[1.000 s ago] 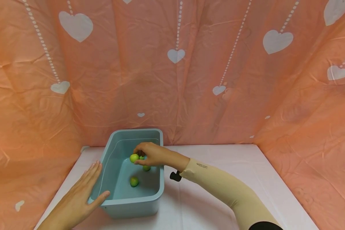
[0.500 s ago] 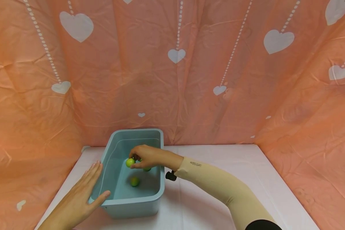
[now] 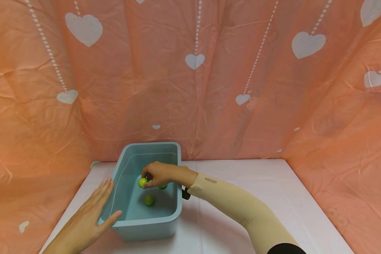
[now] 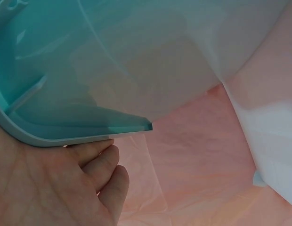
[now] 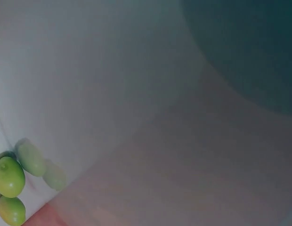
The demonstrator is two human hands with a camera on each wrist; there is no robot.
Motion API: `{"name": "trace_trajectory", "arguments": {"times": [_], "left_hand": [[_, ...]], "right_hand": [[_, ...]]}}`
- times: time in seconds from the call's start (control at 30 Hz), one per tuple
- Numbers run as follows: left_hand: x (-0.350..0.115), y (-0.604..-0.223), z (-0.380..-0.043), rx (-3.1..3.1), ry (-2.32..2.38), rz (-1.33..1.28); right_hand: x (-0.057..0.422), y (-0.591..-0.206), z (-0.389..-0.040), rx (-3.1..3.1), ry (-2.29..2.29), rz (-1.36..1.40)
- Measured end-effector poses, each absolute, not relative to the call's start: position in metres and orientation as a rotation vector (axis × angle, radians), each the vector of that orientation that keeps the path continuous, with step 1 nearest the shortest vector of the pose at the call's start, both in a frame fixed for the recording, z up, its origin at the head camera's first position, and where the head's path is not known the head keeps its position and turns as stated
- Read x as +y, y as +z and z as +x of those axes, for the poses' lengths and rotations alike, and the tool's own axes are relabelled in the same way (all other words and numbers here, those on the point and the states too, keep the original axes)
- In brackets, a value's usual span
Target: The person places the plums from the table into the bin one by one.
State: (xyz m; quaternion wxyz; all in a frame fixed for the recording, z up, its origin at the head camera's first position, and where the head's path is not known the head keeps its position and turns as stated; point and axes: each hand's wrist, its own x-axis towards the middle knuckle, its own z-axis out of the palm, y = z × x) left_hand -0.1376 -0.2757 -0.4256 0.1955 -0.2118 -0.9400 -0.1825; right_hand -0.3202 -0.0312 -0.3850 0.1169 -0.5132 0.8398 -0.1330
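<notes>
A blue-grey plastic bin (image 3: 146, 223) stands on the white surface. My left hand (image 3: 85, 215) rests against the bin's near left corner with its fingers extended, the thumb over the rim. In the left wrist view, the fingers (image 4: 101, 172) lie along the outside of the rim. Reaching in over the right rim, my right hand (image 3: 162, 173) pinches a lime (image 3: 143, 182) between thumb and curled fingers. A second lime (image 3: 149, 200) lies on the bin floor closer to me; another lime (image 3: 163, 186) is partly covered by the hand.
White cloth (image 3: 241, 197) extends to the bin's right. Pink drapes with white hearts (image 3: 195, 61) surround the space. The right wrist view is dim, with limes (image 5: 9, 176) and fainter green shapes at its lower left.
My right hand has moved left and slightly towards me, lower into the bin, carrying the lime. The left hand and the bin have stayed put.
</notes>
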Motion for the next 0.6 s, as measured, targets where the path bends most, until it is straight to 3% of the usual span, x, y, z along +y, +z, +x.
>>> {"name": "trace_trajectory", "arguments": {"times": [0.6], "left_hand": [[-0.2754, -0.4254, -0.1376, -2.65, -0.523, -0.586]], "right_hand": [[-0.037, -0.3954, -0.3269, 2.446, -0.337, -1.408]]}}
